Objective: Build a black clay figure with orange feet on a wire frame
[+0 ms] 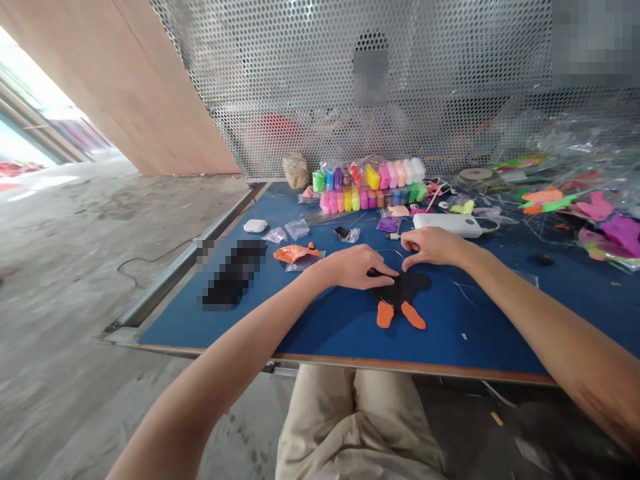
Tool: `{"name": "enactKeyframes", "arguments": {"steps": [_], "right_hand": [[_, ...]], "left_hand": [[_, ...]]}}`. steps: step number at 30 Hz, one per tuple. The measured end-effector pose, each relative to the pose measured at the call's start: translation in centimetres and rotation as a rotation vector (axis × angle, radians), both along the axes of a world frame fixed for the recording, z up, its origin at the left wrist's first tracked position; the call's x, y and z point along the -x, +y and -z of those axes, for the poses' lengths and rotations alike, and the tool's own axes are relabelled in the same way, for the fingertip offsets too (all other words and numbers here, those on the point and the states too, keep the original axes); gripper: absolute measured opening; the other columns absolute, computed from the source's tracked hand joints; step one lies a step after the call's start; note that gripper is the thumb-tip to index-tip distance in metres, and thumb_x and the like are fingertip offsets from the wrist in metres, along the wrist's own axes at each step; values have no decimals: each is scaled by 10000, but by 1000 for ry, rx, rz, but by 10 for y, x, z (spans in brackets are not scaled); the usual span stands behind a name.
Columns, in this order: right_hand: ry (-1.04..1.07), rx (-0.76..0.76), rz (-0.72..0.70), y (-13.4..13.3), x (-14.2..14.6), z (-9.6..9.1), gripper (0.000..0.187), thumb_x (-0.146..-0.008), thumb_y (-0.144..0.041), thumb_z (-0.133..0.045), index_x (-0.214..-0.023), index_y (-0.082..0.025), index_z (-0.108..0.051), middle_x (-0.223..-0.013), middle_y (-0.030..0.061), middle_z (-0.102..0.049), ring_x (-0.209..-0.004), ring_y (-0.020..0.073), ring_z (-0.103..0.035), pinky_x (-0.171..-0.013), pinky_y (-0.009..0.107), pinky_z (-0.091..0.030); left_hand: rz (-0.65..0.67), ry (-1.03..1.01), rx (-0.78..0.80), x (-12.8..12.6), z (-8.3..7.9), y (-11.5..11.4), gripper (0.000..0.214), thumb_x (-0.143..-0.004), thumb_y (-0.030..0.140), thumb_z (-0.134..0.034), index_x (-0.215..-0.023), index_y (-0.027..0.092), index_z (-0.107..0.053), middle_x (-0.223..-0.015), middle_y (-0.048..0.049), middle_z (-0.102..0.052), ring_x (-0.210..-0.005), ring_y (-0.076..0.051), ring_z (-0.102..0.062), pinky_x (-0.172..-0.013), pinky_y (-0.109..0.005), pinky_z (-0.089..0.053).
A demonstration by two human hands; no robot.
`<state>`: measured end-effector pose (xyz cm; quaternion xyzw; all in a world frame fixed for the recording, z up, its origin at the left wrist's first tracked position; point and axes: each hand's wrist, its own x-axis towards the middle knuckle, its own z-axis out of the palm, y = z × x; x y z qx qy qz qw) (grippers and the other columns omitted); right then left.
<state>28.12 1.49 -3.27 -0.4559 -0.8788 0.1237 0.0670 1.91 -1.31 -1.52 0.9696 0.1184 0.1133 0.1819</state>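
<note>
A flat black clay figure [407, 288] with two orange feet [399, 314] lies on the blue table [310, 313] in front of me. My left hand [356, 267] rests on the figure's upper left part, fingers curled and pressing down on the black clay. My right hand [434, 246] sits just above the figure's top, fingers pinched together at the clay's edge. The two hands almost touch. Whether the right fingers hold a separate piece is hidden.
Packs of coloured clay [370, 185] line the back of the table before a perforated metal screen [380, 80]. A white power bank [449, 223], small plastic bags [297, 229], an orange clay piece [294, 253], a white earbud case [255, 226] and clay shapes in wrappers [595, 213] lie around.
</note>
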Motion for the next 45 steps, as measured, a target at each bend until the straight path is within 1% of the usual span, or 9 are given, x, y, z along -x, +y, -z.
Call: {"name": "enactKeyframes", "arguments": {"steps": [7,11,15,18,22,27,33,41,45], "right_hand": [[141,101,29,-8,-7,-8,488,-723,-729,-699,-790,-253,-614,-714,24,-627,-653,208,-539,-626,341,-346],[330,-35,47,-24,-7,-19,426,-820,-665,-644,-793,-240,-665,-724,46,-637,-666,210,-543,-662,360,-384],[423,-198,88,-38,9,-20,423,-886,-639,-586,-1036,-259,-694,-864,64,-660,-699,216,-543,-710,379,-432],[444,-307,22,-41,24,-14,454,-912,-590,-594,-1249,-289,-647,-1052,87,-654,-797,235,-590,-783,403,-486],[424,-473,-73,-40,29,-11,367,-979,-472,-559,-1289,-305,-661,-1155,99,-626,-1011,261,-627,-921,425,-511],[422,-616,-182,-40,21,-13,342,-980,-342,-600,-1318,-327,-654,-1156,82,-609,-888,199,-640,-847,390,-557],[364,-680,-300,-45,31,-10,312,-973,-248,-620,-1276,-297,-679,-1118,60,-630,-720,125,-596,-635,295,-517],[347,-670,-349,-54,43,-15,279,-980,-264,-619,-1250,-284,-689,-1056,47,-669,-702,115,-599,-630,273,-491],[357,-650,-399,-57,45,-16,216,-978,-283,-626,-1167,-231,-716,-983,42,-703,-727,123,-638,-641,269,-495]], "left_hand": [[-132,1,-43,0,-1,-5,285,-974,340,-556,-1149,241,-758,-1022,-57,-780,-865,-176,-715,-742,-267,-504],[-341,-30,-155,1,2,-2,290,-996,372,-493,-1111,192,-690,-890,-63,-730,-808,-189,-677,-695,-275,-475],[-350,-239,-117,0,6,5,365,-1029,326,-402,-1305,125,-532,-1129,-158,-633,-968,-212,-629,-847,-329,-505],[-257,-343,-17,-2,7,9,361,-1044,293,-362,-1291,130,-569,-1188,-166,-609,-1056,-212,-614,-927,-347,-503],[-221,-389,334,-1,5,10,318,-1042,341,-435,-1174,129,-631,-1059,-105,-703,-994,-196,-682,-891,-336,-540],[-168,-460,711,0,6,8,364,-973,425,-596,-1160,113,-612,-1076,-123,-728,-1059,-221,-718,-942,-360,-559],[-201,-456,748,1,8,10,416,-866,501,-711,-1013,115,-655,-879,-84,-753,-866,-193,-737,-806,-306,-570],[-218,-271,751,20,-3,21,358,-802,482,-776,-905,139,-793,-759,-35,-705,-652,-93,-584,-616,-212,-481],[-213,-196,844,24,-3,22,355,-777,480,-803,-894,144,-804,-779,-49,-728,-707,-112,-640,-696,-227,-530]]}}
